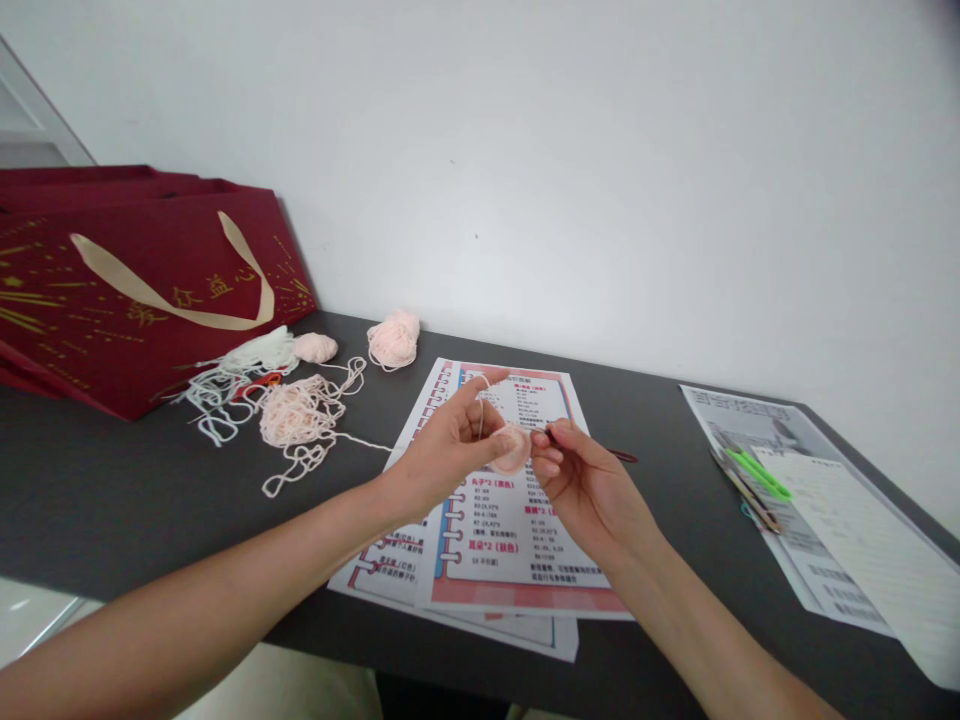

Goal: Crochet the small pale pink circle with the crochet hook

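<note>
My left hand point(450, 445) pinches a small round pink crochet piece point(513, 452) above a printed pattern sheet point(510, 530). A strand of pale yarn point(481, 400) runs over its raised index finger. My right hand point(581, 480) is closed on a thin crochet hook point(611, 455), whose tip meets the pink piece and whose dark end sticks out to the right. Both hands hover over the dark table point(135, 500).
A loose tangle of pink and white yarn point(296, 415) lies left of the sheets, with two small pink yarn balls point(393, 340) behind it. A dark red gift bag point(142, 290) lies at far left. More papers with green-handled scissors point(757, 472) sit at right.
</note>
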Tool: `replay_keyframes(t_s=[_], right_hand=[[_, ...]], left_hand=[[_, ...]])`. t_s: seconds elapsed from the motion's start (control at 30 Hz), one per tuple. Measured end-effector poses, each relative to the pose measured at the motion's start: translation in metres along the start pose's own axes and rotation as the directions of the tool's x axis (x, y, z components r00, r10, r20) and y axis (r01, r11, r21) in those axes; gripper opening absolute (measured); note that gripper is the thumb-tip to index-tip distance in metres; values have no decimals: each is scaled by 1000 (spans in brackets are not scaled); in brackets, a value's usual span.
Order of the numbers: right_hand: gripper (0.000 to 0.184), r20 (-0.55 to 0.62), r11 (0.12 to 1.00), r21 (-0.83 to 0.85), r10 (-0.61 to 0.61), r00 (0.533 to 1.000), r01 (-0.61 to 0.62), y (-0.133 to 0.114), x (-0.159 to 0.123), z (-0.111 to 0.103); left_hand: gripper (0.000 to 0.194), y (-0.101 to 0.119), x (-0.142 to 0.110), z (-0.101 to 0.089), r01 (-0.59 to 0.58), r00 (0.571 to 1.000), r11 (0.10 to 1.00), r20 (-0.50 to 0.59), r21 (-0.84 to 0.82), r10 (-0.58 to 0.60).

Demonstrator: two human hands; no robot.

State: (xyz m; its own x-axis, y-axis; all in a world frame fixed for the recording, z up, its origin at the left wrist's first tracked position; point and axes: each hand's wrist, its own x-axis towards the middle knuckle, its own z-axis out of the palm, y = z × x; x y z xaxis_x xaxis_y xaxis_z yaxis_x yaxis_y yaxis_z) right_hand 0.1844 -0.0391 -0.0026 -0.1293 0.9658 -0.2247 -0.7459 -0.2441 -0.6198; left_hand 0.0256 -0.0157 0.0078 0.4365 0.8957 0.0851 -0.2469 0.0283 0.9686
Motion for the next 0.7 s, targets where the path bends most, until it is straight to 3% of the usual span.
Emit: replay_keyframes(t_s=[0.13, 0.37, 0.7], right_hand=[[13, 3, 1000, -16, -8, 1000, 8, 0, -1, 2], [13, 22, 999, -35, -2, 1000, 3, 0, -2, 2], [16, 27, 991, -89, -95, 995, 97, -3, -5, 7]], left_hand=[[67, 1, 1, 0, 8, 1000, 1000, 0, -23, -8], [62, 2, 3, -4, -11, 1000, 999, -13, 44, 12], [67, 4, 7, -18, 58, 984, 994, 173, -96, -40]])
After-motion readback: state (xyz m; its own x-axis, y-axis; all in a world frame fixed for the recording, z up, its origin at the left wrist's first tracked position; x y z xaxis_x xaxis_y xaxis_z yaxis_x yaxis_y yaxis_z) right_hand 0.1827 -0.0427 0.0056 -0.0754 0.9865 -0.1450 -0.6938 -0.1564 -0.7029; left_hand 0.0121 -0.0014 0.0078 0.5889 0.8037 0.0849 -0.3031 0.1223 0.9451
